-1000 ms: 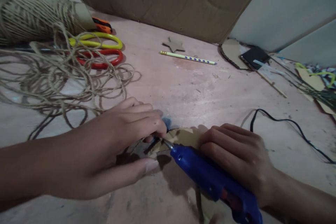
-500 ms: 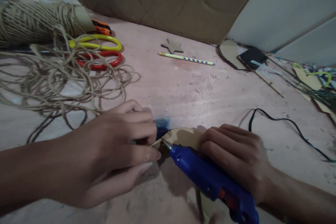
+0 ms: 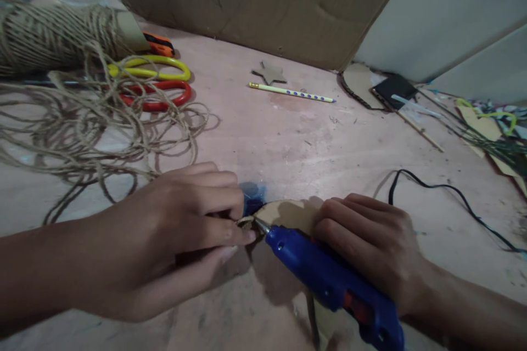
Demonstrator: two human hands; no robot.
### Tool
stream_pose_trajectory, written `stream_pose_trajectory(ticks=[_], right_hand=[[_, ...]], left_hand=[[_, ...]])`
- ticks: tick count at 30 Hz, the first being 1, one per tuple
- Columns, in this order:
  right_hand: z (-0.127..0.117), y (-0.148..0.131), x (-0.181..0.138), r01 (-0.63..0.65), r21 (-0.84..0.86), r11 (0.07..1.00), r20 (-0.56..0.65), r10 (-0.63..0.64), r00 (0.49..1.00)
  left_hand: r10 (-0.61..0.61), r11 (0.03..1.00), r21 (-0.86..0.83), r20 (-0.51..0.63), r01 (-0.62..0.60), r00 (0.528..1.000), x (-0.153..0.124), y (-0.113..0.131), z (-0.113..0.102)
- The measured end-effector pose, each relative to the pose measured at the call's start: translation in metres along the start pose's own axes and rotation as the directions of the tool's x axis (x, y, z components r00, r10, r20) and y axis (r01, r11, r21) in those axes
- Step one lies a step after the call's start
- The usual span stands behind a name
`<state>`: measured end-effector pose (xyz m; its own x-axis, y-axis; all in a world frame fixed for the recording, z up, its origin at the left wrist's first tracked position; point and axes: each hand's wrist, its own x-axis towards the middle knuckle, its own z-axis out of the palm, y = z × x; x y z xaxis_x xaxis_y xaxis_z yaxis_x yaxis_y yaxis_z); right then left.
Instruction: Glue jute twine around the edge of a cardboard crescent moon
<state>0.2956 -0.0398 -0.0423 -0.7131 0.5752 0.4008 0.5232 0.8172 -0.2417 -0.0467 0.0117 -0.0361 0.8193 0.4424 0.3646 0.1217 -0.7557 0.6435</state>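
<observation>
My left hand (image 3: 177,241) is closed, its fingertips pinching a short tan strand (image 3: 246,220) that looks like twine at the edge of a cardboard piece (image 3: 288,214). My right hand (image 3: 366,241) has its fingers curled down on the other side of that piece; its thumb is hidden. A blue glue gun (image 3: 325,269) lies slantwise in front of my right hand, with its metal nozzle at the strand beside my left fingertips. No fingers show around its red trigger. A dark blue, see-through patch (image 3: 253,197) lies just beyond my left fingers.
At left are a twine roll (image 3: 61,38), loose twine (image 3: 94,126), yellow-and-red-handled scissors (image 3: 160,93) and an orange-and-black tool (image 3: 160,44). A cardboard star (image 3: 269,73) and a pencil (image 3: 292,92) lie ahead, before a large cardboard panel (image 3: 255,5). A black cord (image 3: 453,194) curves at right.
My left hand has shifted slightly, and the tan strand shows more clearly at the nozzle. The right hand and the glue gun have hardly moved.
</observation>
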Motion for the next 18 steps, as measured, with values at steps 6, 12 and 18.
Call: stream_pose_trajectory(ticks=[6, 12, 18], right_hand=[[0.0004, -0.0005, 0.0012, 0.001, -0.011, 1.0, -0.009, -0.001, 1.0], [0.0002, 0.0016, 0.0009, 0.006, 0.005, 1.0, -0.019, -0.006, 1.0], [0.0006, 0.002, -0.002, 0.011, -0.006, 1.0, -0.004, -0.011, 1.0]], left_hand=[[-0.033, 0.999, -0.021, 0.04, 0.034, 0.999, 0.0005, 0.0, -0.0034], [-0.03, 0.997, -0.065, 0.007, 0.03, 1.0, -0.0001, -0.0016, -0.0007], [-0.046, 0.996, -0.074, 0.023, 0.047, 0.999, -0.0033, -0.0041, 0.0013]])
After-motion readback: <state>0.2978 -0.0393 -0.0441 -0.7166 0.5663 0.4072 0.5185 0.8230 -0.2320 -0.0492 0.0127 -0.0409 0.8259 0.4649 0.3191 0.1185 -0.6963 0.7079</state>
